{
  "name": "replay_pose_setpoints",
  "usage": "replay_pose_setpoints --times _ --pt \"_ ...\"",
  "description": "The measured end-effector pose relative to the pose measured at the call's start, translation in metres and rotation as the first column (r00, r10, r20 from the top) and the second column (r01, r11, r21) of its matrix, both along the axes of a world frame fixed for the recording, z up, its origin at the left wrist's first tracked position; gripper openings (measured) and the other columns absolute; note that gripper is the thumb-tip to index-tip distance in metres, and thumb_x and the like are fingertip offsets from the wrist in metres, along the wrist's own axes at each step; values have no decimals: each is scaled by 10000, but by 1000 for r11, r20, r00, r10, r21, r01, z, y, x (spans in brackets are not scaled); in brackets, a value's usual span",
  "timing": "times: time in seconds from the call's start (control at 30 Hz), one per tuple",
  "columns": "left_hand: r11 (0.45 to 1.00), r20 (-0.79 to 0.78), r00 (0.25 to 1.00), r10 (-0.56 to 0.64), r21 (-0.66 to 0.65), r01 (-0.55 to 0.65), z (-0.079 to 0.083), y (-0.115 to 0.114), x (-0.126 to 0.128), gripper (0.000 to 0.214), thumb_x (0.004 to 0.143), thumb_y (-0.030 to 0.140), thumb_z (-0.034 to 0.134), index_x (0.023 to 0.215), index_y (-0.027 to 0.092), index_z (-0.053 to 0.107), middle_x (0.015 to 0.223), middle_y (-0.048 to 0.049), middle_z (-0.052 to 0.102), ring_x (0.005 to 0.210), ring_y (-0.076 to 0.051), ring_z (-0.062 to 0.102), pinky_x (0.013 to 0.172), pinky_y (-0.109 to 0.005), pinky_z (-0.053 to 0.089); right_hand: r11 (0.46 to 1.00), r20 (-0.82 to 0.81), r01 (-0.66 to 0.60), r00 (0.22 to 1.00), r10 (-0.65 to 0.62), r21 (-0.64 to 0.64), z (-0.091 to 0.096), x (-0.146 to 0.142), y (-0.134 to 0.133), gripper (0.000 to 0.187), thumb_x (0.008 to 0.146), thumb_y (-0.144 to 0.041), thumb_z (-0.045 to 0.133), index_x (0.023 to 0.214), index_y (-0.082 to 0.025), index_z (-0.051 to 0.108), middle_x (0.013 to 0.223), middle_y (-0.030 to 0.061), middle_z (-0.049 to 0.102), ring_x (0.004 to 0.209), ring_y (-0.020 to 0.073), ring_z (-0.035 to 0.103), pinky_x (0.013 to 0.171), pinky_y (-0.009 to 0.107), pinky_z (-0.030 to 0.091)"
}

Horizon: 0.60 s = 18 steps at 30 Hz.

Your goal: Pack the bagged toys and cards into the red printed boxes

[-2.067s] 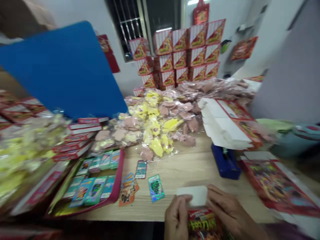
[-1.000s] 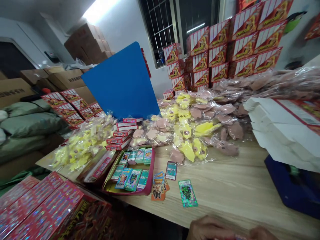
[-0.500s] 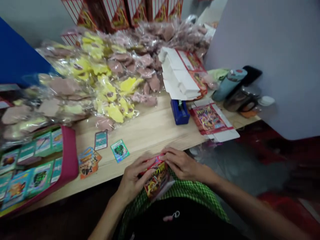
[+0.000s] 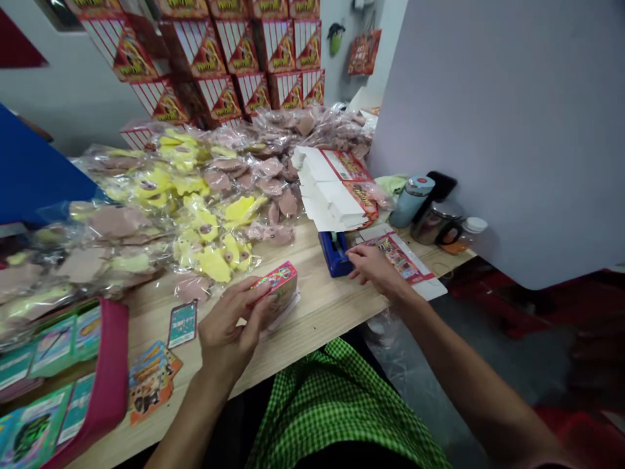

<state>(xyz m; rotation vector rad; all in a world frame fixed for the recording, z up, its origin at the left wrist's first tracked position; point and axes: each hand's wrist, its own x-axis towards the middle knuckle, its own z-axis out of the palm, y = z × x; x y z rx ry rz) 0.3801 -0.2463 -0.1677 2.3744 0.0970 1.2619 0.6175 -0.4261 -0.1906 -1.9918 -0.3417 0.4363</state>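
Note:
My left hand (image 4: 232, 316) is closed around a small red printed card box (image 4: 282, 277), held tilted just over the table's front part. Fingers cover much of the box's left side. At the front end of a blue tape dispenser (image 4: 334, 257), my right hand (image 4: 368, 264) has its thumb and forefinger pinched together where the clear tape comes off. The tape itself shows only faintly. Left of my left hand lie a teal card (image 4: 182, 324) and a fan of orange cards (image 4: 152, 381).
A pink tray (image 4: 113, 371) of card stacks stands at the left. Bagged yellow and pinkish pieces (image 4: 212, 260) pile up behind. Unfolded cartons (image 4: 332, 189), a blue bottle (image 4: 413, 200) and a steel mug (image 4: 436, 221) sit at the right. Red boxes (image 4: 241, 49) are stacked at the back.
My right hand has let go of the box and moved right to the tape dispenser. My left hand has carried the box forward over the table. The view has tilted up.

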Motion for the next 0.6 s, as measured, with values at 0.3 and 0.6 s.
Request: replay_pose_setpoints --times 0.3,0.6 --pt "998 -19 999 -27 62 28 -20 2 0 259 894 47 689 1127 160 709 1175 -102 713 952 -147 725 664 -185 592 986 -79 29 997 -16 164 -11 -17 5 158 857 -336 628 817 -202 555 739 -13 650 638 173 731 538 231 575" --pt "987 -33 999 25 159 -19 -16 6 2 239 904 63 682 1123 159 681 1141 -124 753 998 -191 749 863 -316 630 990 178 31 982 -56 139 -60 -25 -4 271 819 -393 618 634 -231 503 881 63 662 890 241 678 798 365 576"
